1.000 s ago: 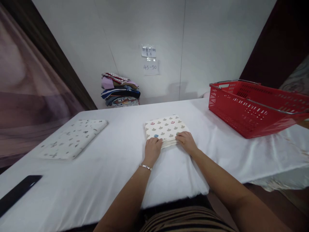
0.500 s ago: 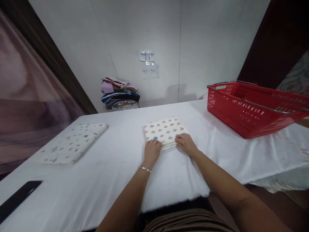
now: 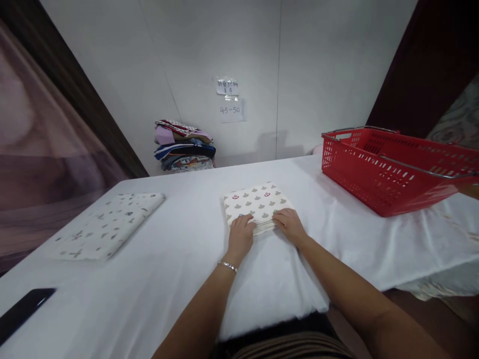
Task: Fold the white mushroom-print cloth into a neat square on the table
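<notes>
Drapery (image 3: 56,149) in dusty pink hangs beyond the left edge of the counter (image 3: 179,214), which is covered in white fabric. Near that edge, toward the near left corner, lies a dark, flat, glossy slab (image 3: 26,311), cut off by the picture's border. Farther back, toward the far left corner, a white cloth (image 3: 112,224) with small scattered prints lies folded flat. Past the far edge, against the wall, rises a pile of folded fabrics (image 3: 185,149); what it stands on is hidden.

Midway between the side edges, the left hand (image 3: 240,238), with a silvery bracelet (image 3: 228,266) at its wrist, touches the near left part of a folded cream cloth (image 3: 256,199) printed with grey-brown and red motifs. Its grip is partly curled, fingers on top; I cannot tell whether it pinches the layers. The cream cloth lies flat, its stacked folds facing the near edge. At its near right corner, the right hand (image 3: 290,225) has a similar half-curled grip, pinching or merely pressing, I cannot tell. Toward the counter's far right corner stands a red perforated basket (image 3: 366,179) with metal handles.
</notes>
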Available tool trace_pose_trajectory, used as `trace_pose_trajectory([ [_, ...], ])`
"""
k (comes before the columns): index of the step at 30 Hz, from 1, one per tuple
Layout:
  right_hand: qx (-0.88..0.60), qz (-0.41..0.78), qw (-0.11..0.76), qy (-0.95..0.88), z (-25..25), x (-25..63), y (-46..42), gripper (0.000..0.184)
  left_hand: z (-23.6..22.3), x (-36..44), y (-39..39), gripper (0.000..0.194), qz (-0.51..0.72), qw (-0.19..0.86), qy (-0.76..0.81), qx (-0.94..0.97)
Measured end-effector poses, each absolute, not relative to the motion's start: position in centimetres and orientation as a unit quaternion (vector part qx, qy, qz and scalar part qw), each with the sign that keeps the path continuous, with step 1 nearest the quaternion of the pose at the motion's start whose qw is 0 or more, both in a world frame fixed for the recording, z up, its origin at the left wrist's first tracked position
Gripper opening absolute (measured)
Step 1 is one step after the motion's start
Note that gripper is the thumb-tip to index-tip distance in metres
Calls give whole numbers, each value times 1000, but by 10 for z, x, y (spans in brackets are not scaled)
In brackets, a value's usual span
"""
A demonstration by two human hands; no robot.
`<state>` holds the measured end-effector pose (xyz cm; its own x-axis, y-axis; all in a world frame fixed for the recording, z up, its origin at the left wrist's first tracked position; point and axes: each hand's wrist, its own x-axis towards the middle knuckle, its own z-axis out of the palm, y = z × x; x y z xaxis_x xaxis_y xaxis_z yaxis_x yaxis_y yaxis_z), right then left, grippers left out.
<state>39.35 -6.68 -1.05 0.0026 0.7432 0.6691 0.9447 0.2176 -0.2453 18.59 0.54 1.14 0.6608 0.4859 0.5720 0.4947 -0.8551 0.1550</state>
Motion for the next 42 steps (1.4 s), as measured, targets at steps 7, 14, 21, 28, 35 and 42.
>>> trace_pose_trajectory([
  [7, -605, -144, 362, -694, -9, 393, -67, 18, 18, 191, 6, 16, -272, 4, -277, -922],
  [14, -605, -136, 365, -695, -6, 390, -69, 17, 20, 197, 6, 20, -264, 13, -284, -922],
  [21, -600, -128, 362, -702, -1, 386, -72, 16, 19, 197, 3, 17, -293, 34, -279, -914],
  [28, -588, -117, 349, -720, 0, 386, -73, 17, 18, 193, -1, 15, -303, 29, -261, -916],
  [35, -599, -125, 354, -707, -6, 386, -68, 17, 17, 197, 2, 18, -301, 26, -280, -911],
  [42, -597, -142, 391, -686, -8, 387, -64, 19, 18, 198, 1, 18, -306, 50, -297, -903],
])
